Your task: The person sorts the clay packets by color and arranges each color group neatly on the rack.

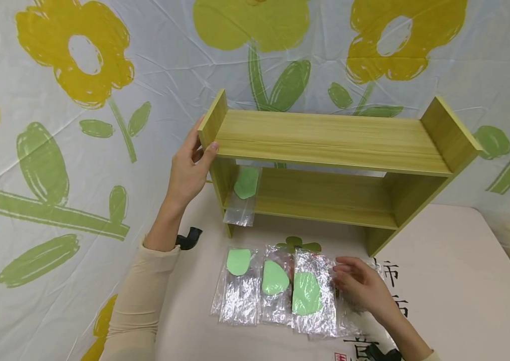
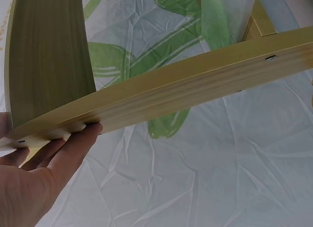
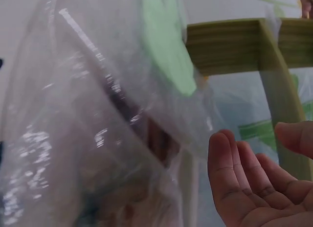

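Observation:
A wooden two-tier shelf (image 1: pixel 331 140) stands on the table, its left side panel gripped near the top by my left hand (image 1: pixel 188 173). In the left wrist view, the fingers of my left hand (image 2: pixel 54 163) lie against the panel's outer face (image 2: pixel 161 97). One clear bag with a green piece (image 1: pixel 246 183) hangs over the lower shelf's left front edge. Several clear bags with green pieces (image 1: pixel 275 277) lie in front of the shelf. My right hand (image 1: pixel 365 288) is beside the rightmost bags, fingers loosely bent; in the right wrist view the hand (image 3: pixel 257 183) shows nothing between thumb and fingers.
Behind the shelf hangs a cloth with yellow flowers (image 1: pixel 94 55). The pale tablecloth (image 1: pixel 453 260) bears black characters and a green print. A black strap end (image 1: pixel 189 238) shows by the left wrist, another dark piece (image 1: pixel 383 353) below the right wrist.

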The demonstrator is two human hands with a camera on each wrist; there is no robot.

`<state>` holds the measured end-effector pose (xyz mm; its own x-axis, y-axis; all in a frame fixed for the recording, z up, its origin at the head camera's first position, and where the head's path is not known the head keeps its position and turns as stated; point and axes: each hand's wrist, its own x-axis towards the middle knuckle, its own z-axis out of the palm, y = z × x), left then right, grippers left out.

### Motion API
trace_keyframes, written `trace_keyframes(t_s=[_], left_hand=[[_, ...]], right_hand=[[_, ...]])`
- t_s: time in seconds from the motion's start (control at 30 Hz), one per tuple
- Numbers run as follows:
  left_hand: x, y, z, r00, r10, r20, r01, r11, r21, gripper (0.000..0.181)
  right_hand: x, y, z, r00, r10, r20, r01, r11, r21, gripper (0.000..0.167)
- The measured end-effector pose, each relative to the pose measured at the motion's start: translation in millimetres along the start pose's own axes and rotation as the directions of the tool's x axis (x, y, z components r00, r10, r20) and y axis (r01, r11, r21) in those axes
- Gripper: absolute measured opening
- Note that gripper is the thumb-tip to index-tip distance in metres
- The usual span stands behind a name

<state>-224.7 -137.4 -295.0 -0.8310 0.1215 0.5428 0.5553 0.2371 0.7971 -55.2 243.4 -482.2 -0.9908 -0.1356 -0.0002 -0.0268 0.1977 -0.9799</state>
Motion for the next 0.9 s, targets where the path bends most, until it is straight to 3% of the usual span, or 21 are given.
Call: trace_keyframes(t_s=[0.27, 0.47, 0.63, 0.8, 0.9], left_hand=[[0.1, -3.4, -1.0, 1.0, 0.004, 0.004, -0.004, 1.0, -0.008, 0.058], [0.3, -2.5, -0.6, 1.0, 0.01, 0.001, -0.01, 1.0, 0.002, 0.059], [-1.6, 10.8, 0.9, 1.0, 0.002, 0.0, -0.002, 1.0, 0.006, 0.059], [-5.9, 33.9, 2.9, 1.0, -0.015, 0.002, 0.015, 1.0, 0.012, 0.059], [-5.7, 35.5, 2.6, 1.0, -0.024, 0.001, 0.024, 1.0, 0.015, 0.059]], right_hand=[[-7.2, 14, -6, 0.987, 0.156, -0.028, -0.157, 0.987, -0.024, 0.043], [-9.4, 22, -10, 0.978, 0.193, 0.079, -0.196, 0.98, 0.025, 0.044], [-10.6, 27, -12, 0.974, 0.171, 0.148, -0.183, 0.981, 0.069, 0.044], [-12.6, 29, -9, 0.957, 0.23, 0.177, -0.248, 0.965, 0.088, 0.047], [-14.2, 27, -5, 0.952, 0.254, 0.17, -0.273, 0.957, 0.097, 0.049]])
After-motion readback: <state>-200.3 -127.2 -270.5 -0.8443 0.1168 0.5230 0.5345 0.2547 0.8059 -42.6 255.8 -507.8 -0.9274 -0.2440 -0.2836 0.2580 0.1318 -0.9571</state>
